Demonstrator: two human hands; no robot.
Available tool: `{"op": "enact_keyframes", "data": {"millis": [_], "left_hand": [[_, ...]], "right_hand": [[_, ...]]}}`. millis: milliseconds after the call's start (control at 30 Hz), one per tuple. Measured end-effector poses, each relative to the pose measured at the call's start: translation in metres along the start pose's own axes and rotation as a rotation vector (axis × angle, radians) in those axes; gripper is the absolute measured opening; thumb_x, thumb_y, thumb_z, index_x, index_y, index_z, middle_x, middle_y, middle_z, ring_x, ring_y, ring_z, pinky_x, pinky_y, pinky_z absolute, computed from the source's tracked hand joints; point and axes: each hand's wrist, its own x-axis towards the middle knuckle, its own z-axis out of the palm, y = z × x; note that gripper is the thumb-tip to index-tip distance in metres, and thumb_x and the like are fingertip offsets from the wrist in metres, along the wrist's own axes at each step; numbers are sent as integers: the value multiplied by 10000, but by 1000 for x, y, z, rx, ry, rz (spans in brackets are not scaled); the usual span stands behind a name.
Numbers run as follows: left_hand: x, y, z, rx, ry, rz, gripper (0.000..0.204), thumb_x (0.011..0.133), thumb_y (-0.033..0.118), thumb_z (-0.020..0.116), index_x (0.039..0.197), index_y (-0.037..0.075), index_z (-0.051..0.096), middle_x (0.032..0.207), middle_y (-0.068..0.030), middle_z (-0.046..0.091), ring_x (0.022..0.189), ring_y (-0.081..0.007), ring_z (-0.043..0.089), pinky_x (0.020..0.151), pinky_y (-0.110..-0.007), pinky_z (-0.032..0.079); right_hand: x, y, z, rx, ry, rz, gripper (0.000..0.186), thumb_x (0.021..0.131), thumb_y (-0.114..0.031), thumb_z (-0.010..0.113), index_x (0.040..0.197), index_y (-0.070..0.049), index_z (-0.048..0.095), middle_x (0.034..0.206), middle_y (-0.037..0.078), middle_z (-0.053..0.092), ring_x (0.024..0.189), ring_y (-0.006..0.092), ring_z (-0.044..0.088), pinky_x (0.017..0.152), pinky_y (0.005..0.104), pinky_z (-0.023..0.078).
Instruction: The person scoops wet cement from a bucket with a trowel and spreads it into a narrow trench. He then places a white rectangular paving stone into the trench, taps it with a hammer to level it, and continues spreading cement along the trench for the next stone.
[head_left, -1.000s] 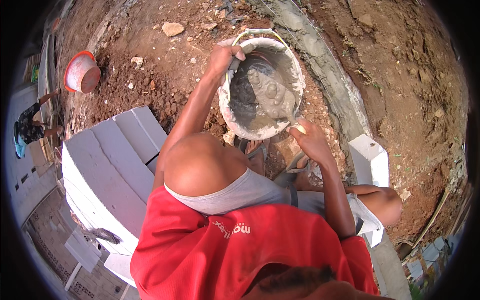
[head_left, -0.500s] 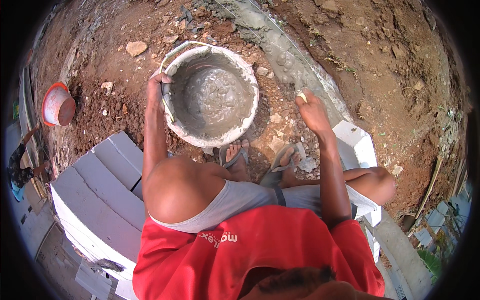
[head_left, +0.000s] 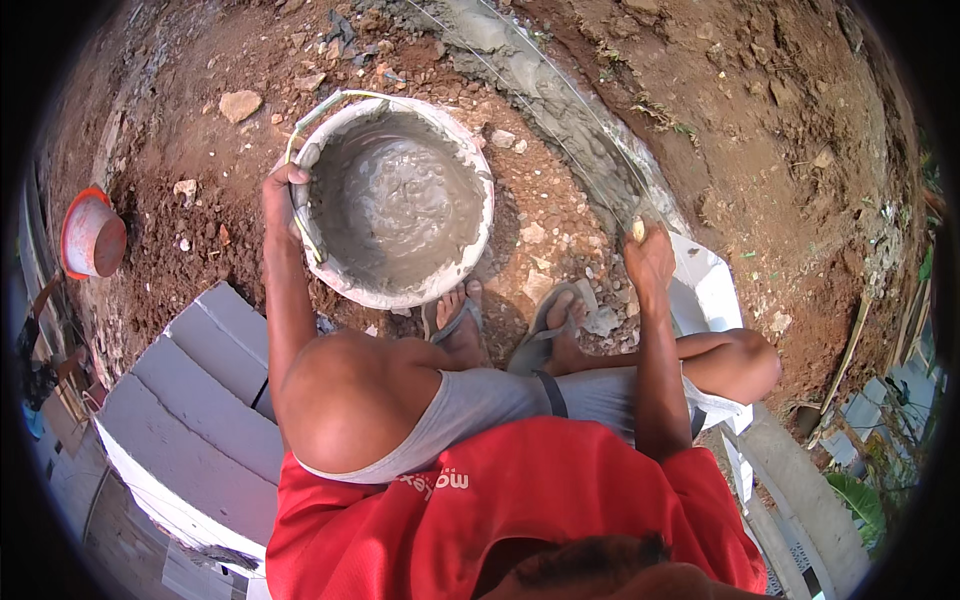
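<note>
A round grey bucket holding wet grey mortar stands on the red earth in front of my feet. My left hand grips the bucket's left rim beside its thin wire handle. My right hand is out to the right, closed on a small pale object whose kind I cannot make out, just above the top of a white block. My sandalled feet sit just below the bucket.
Stacked white blocks lie at my lower left. An orange bucket lies at the far left edge. A grey mortar strip with a taut string runs diagonally across the dirt. Loose stones are scattered about.
The bucket has shifted left and closer to my feet, with my left hand moving from its top rim to its left rim. My right hand has moved right, away from the bucket.
</note>
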Motion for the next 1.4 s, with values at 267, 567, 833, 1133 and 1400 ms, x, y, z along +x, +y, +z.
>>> {"op": "enact_keyframes", "data": {"millis": [267,567,833,1133,1400], "left_hand": [[-2,2,0,-21,-16,-8,305,708,144,652,987,34,709,690,-38,626,458,-192,558,441,-327,515],[-13,16,24,21,-10,1,278,690,139,667,949,60,727,685,23,571,521,-131,482,499,-274,392],[-27,18,25,-15,-68,31,319,682,145,673,979,33,701,713,-37,621,519,-157,547,465,-283,458],[-59,25,76,84,-72,97,214,720,77,671,897,-10,756,705,-15,645,485,-98,430,456,-279,335],[-101,27,162,228,-219,162,189,754,-2,668,926,-1,746,789,-3,667,685,-102,564,626,-281,439]], "right_hand": [[21,-31,2,173,36,-123,510,916,-291,684,1363,-46,657,1300,270,682,1195,460,651,1041,504,504],[96,-176,34,146,47,-232,474,944,-372,647,1298,-57,648,1158,289,731,1102,487,690,981,554,531],[81,-125,26,443,-240,-216,436,965,-354,643,1291,-64,641,954,164,725,803,303,700,706,416,544],[-29,-105,-68,432,-580,-351,337,952,-316,684,1125,-28,700,833,132,707,696,267,672,639,374,526],[-42,-171,30,44,-499,-601,372,948,-290,626,1009,71,686,965,326,711,960,473,700,854,530,526]]}}
